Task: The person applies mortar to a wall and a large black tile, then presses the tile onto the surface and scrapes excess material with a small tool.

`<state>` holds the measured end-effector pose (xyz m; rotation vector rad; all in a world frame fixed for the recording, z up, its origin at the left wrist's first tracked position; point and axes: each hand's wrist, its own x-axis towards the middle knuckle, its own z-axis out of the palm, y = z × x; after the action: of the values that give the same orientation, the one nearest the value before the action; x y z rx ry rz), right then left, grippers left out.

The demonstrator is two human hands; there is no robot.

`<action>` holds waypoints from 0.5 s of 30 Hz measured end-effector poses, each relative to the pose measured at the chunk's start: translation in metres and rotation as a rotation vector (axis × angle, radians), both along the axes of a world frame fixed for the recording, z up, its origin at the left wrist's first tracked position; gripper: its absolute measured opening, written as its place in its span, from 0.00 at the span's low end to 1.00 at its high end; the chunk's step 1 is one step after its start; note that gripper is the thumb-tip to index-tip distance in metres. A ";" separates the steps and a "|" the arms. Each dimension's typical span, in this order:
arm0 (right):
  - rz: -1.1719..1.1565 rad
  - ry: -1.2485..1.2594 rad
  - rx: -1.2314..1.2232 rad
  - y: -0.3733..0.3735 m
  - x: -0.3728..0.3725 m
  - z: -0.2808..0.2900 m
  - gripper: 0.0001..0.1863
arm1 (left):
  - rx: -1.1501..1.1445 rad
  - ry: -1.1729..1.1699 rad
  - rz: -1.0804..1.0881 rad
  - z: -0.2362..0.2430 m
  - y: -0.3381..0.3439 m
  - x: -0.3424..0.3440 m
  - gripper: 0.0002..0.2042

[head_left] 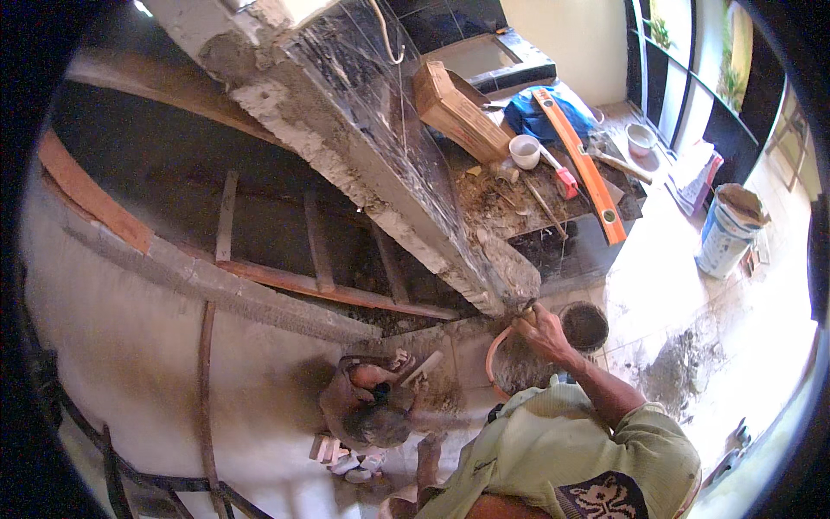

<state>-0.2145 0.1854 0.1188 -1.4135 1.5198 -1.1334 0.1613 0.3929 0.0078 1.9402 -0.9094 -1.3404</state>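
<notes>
My right hand (pixel 543 335) is closed round the handle of a mason's trowel (pixel 510 266). The trowel's broad, mortar-smeared blade rests at or near the lower end of a rough concrete slab edge (pixel 380 203). Under my forearm sits an orange-rimmed basin (pixel 493 368) holding grey mortar. Beside my wrist stands a dark bucket (pixel 584 327), its inside grey. My left hand does not show. Left of the basin a bare-shouldered person (pixel 367 398) crouches with a long flat tool (pixel 422 368) by their hands.
Beyond the slab, a dusty counter holds an orange spirit level (pixel 581 164), a cardboard box (pixel 458 112), a white cup (pixel 525 152) and a hammer (pixel 621 164). A blue-and-white bucket (pixel 728 233) stands at right. Wet mortar (pixel 679 368) marks the floor; broken pieces (pixel 354 467) lie behind the person.
</notes>
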 end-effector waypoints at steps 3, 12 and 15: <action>0.064 0.094 0.060 0.023 -0.017 -0.041 0.19 | 0.008 -0.003 -0.002 0.002 -0.002 0.000 0.28; 0.396 0.683 0.140 0.057 -0.072 -0.206 0.13 | 0.015 -0.033 0.006 0.015 -0.010 -0.012 0.29; 0.415 0.642 0.217 0.061 -0.077 -0.206 0.14 | 0.005 -0.056 0.027 0.025 -0.009 -0.019 0.29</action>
<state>-0.2916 0.2469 -0.0869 -1.9241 1.5892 -0.2558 0.1426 0.3841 0.0328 1.9956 -0.9042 -1.2799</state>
